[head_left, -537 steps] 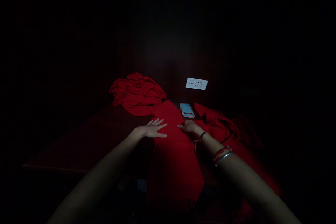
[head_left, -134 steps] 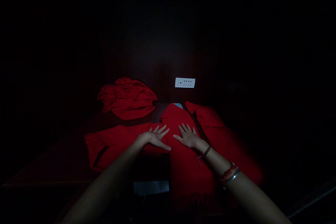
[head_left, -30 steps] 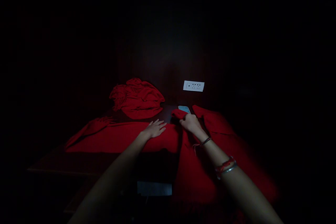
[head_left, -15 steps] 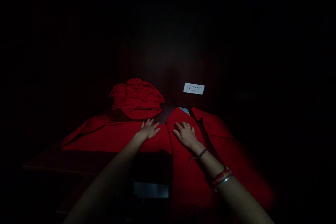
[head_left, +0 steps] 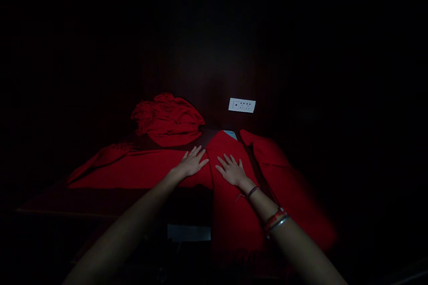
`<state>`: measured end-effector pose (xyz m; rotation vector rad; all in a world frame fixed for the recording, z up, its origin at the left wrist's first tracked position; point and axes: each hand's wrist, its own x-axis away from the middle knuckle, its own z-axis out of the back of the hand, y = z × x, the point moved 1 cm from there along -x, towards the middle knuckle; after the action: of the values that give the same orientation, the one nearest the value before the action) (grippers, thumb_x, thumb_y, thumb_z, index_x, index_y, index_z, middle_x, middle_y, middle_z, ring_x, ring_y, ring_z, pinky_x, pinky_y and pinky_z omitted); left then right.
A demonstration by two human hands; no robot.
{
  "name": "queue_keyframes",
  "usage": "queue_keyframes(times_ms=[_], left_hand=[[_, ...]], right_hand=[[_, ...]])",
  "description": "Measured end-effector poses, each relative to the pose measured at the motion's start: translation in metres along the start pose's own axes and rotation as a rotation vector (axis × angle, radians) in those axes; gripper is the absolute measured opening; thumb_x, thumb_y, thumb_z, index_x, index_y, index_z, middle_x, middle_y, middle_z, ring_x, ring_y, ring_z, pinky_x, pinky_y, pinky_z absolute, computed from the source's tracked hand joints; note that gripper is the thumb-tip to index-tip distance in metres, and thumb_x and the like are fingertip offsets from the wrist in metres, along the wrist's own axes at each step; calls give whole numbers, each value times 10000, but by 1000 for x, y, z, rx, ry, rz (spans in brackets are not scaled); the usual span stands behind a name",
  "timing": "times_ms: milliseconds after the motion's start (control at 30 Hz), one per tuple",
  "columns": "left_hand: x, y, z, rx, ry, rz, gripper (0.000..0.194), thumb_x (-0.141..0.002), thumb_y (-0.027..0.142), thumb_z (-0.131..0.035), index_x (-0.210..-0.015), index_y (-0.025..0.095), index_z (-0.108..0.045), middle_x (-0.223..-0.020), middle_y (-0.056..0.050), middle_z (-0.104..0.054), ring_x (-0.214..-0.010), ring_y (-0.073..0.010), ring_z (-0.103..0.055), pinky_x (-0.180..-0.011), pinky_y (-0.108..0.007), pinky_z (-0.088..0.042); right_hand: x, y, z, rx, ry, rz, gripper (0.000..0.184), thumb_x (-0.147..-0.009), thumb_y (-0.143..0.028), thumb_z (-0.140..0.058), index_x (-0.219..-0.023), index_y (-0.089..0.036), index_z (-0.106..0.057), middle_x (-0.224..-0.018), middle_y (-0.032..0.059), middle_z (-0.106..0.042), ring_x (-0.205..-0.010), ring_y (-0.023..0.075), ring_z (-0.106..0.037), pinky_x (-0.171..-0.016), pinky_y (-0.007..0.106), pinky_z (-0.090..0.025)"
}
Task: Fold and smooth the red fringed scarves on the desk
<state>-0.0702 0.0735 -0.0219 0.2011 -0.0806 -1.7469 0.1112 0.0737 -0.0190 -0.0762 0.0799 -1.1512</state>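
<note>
Pressing down with flat palms, we rest both of our hands on a long red woollen scarf (head_left: 230,205) spread over the dark worktop (head_left: 50,200). Our left hand (head_left: 191,164) lies open, fingers spread, on the part of the scarf that runs off to the left. Our right hand (head_left: 230,170) lies open too, just beside it, on the strip that hangs down over the near edge. Neither hand grips anything. A crumpled red cloth heap (head_left: 167,120) sits farther back on the left. Another red folded cloth (head_left: 274,164) lies to the right. A small phone (head_left: 230,134) peeks out behind the scarf. A white wall socket (head_left: 242,105) is on the dark wall.
</note>
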Motion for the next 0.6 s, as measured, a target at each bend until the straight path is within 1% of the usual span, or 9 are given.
queue_keyframes(times_ms=[100, 167, 233, 300, 367, 433, 500, 533, 600], left_hand=[[1, 4, -1, 6, -167, 2, 724, -725, 628, -171, -1296, 183, -138, -1349, -77, -77, -1220, -266, -52, -937, -478, -119], [0, -2, -2, -20, -209, 28, 771, -688, 668, -184, -1295, 196, -137, -1348, -71, -70, -1218, -277, -50, -937, -484, -105], [0, -12, -2, -37, -202, 46, 784, -668, 687, -198, -1293, 216, -143, -1350, -54, -61, -1218, -278, -52, -940, -479, -98], [2, -22, -3, -46, -161, 20, 749, -683, 672, -196, -1288, 232, -156, -1351, -38, -71, -1221, -263, -64, -948, -464, -97], [8, -33, -2, -50, -109, -65, 681, -721, 629, -197, -1282, 246, -175, -1350, -28, -107, -1222, -233, -95, -957, -434, -102], [19, -47, 0, -53, -81, -164, 614, -752, 584, -216, -1275, 262, -194, -1345, -19, -143, -1217, -211, -132, -962, -410, -109], [33, -68, 5, -50, -75, -215, 571, -771, 547, -236, -1269, 269, -209, -1339, -12, -167, -1209, -216, -158, -959, -412, -113], [41, -80, 7, -46, -67, -218, 555, -780, 529, -239, -1268, 266, -217, -1336, -12, -178, -1205, -224, -167, -957, -418, -114], [56, -107, 13, -40, -57, -180, 540, -787, 502, -255, -1266, 254, -231, -1328, -21, -205, -1198, -245, -184, -950, -428, -128]], right_hand=[[-1, 2, -1, -20, 7, 7, 580, -771, -570, -83, -1271, -297, -191, -1354, 4, -137, -1222, 228, -65, -939, 475, -34], [-1, 4, -3, -24, 12, -4, 589, -765, -581, -82, -1273, -301, -183, -1354, -2, -139, -1222, 224, -66, -942, 471, -27], [-1, 4, -4, -18, 19, -18, 588, -761, -586, -78, -1273, -312, -170, -1354, -9, -136, -1222, 224, -67, -941, 474, -22], [-1, 5, -5, -11, 22, -21, 586, -759, -588, -74, -1273, -321, -161, -1356, -13, -129, -1222, 224, -65, -940, 477, -22], [-1, 4, -6, 1, 24, -17, 585, -759, -586, -67, -1274, -323, -155, -1357, -15, -124, -1222, 224, -62, -939, 480, -23], [-1, 4, -6, 10, 25, -14, 585, -760, -583, -60, -1275, -321, -152, -1358, -17, -115, -1222, 223, -58, -938, 480, -23], [-1, 4, -7, 10, 28, -12, 579, -764, -575, -62, -1275, -319, -154, -1358, -18, -117, -1222, 223, -57, -936, 484, -22], [-1, 5, -7, 6, 31, -11, 576, -766, -572, -67, -1275, -317, -157, -1357, -16, -122, -1222, 224, -60, -935, 486, -24], [-2, 5, -7, -4, 34, -10, 571, -769, -567, -80, -1274, -313, -166, -1354, -10, -137, -1220, 226, -69, -932, 492, -30]])
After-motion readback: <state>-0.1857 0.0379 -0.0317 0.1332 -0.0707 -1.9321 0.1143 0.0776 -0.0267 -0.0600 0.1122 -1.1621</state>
